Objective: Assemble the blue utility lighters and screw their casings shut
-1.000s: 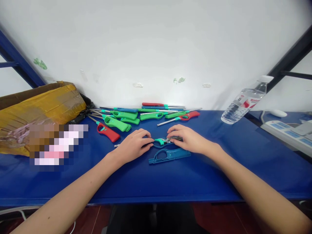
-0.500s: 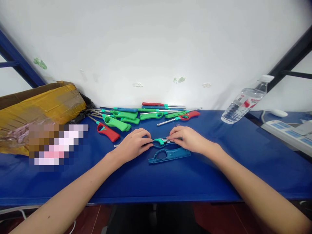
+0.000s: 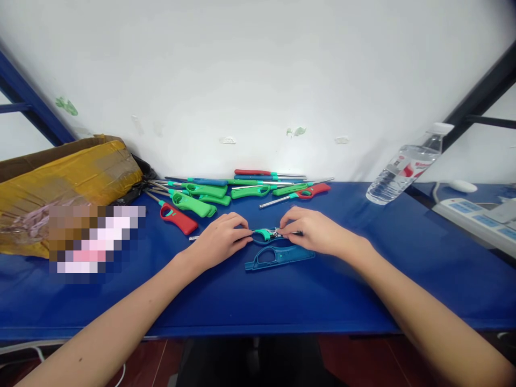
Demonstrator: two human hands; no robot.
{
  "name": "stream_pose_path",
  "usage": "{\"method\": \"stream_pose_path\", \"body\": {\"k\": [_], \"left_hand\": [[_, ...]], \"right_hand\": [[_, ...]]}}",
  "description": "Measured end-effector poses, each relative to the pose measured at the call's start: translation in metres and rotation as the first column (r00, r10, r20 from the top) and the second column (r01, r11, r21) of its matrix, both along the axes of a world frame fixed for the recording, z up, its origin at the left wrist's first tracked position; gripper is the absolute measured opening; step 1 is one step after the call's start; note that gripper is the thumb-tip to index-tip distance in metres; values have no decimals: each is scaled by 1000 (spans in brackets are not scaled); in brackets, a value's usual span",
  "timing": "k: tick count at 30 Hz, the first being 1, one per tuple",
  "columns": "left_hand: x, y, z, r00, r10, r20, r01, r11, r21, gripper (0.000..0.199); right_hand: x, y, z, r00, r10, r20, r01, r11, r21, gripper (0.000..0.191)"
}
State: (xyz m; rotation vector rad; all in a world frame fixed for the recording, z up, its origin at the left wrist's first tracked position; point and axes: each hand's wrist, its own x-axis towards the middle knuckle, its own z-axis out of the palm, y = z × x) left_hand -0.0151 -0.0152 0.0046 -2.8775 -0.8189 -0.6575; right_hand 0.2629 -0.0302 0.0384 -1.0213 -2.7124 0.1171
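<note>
An opened blue lighter half (image 3: 264,236) with a teal trigger and small metal parts lies between my hands. My left hand (image 3: 226,236) pinches its left end, and a metal tube tip (image 3: 194,237) pokes out on the far side of that hand. At the right end my right hand (image 3: 304,228) has its fingertips closed on the lighter, over the inner parts; the smallest parts are hidden by the fingers. Just in front, a separate blue shell half (image 3: 282,257) rests on the table, touched by neither hand.
Several green, red and blue lighters (image 3: 193,204) lie along the wall. A taped cardboard box (image 3: 80,172) stands at the left, partly behind a blurred patch. On the right are a tilted water bottle (image 3: 407,166) and a power strip (image 3: 479,217).
My right fingers have shifted slightly over the inner parts. My left hand keeps nearly the same place and grip.
</note>
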Motion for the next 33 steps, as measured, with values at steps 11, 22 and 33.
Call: {"method": "stream_pose_path", "body": {"k": [11, 22, 33], "left_hand": [[1, 0, 1, 999, 10, 33, -9, 999, -32, 21], [-1, 1, 3, 999, 5, 41, 0, 991, -135, 19], [-8, 4, 10, 981, 81, 176, -72, 996, -58, 26]], "right_hand": [[-3, -5, 3, 994, -99, -36, 96, 993, -73, 33], [-3, -12, 12, 990, 1, -143, -11, 998, -68, 23], [-26, -28, 3, 984, 173, -42, -176, 979, -99, 21]]}}
